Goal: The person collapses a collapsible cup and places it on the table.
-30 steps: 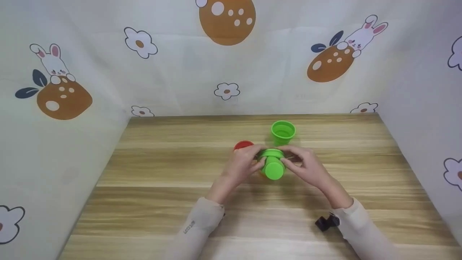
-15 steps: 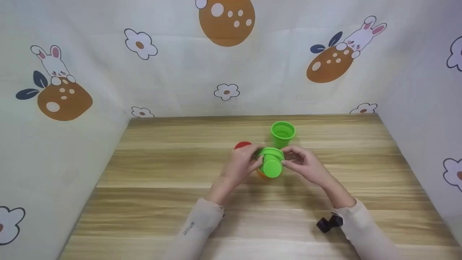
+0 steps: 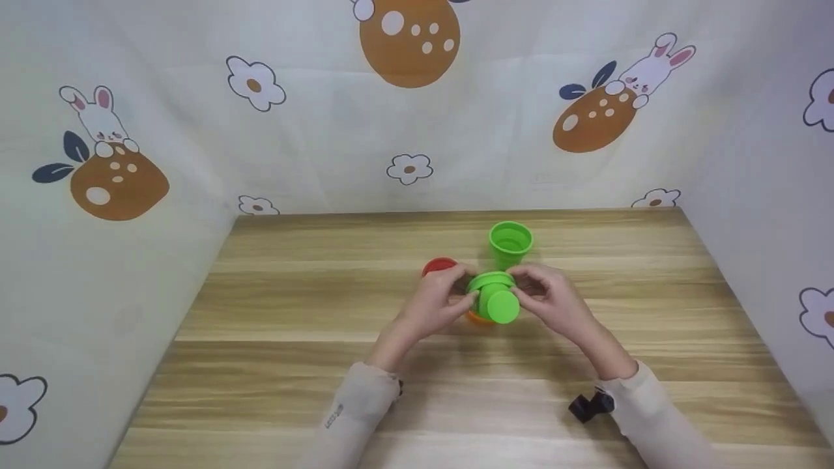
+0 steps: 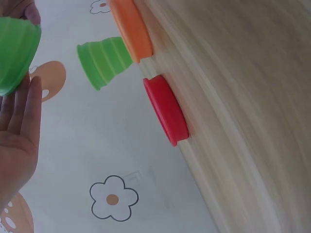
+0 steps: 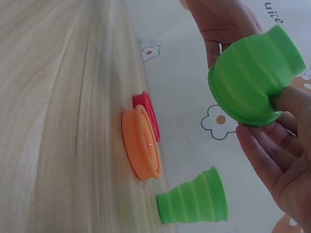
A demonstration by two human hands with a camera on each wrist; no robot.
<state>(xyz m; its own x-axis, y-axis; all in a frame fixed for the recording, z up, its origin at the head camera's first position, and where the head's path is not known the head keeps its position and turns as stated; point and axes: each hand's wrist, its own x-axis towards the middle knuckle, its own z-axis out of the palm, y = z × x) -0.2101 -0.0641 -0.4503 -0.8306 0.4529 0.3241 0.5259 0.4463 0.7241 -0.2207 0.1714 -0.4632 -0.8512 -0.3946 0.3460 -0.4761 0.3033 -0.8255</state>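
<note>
Both hands hold a green collapsible silicone cup [image 3: 503, 306] above the table, tipped so that its round base faces the head camera. My left hand [image 3: 433, 294] grips it at the left of the rim. From the other side my right hand [image 3: 555, 301] pinches it; in the right wrist view the thumb [image 5: 291, 101] dents the ribbed wall. Below the held cup lies an orange collapsed cup [image 5: 138, 143], mostly hidden in the head view. A red collapsed cup [image 3: 440, 266] sits beyond my left hand. Behind the hands stands a second green cup [image 3: 511, 240], extended and upright.
A wooden table [image 3: 293, 312] carries everything. Cloth walls [image 3: 326, 130] with rabbit and flower prints enclose its back and sides. A black device [image 3: 591, 406] sits at the right sleeve.
The held cup's base has swung slightly left and then right, as its tilt shifts between the hands. More of the orange cup shows beneath it. The other cups stay put.
</note>
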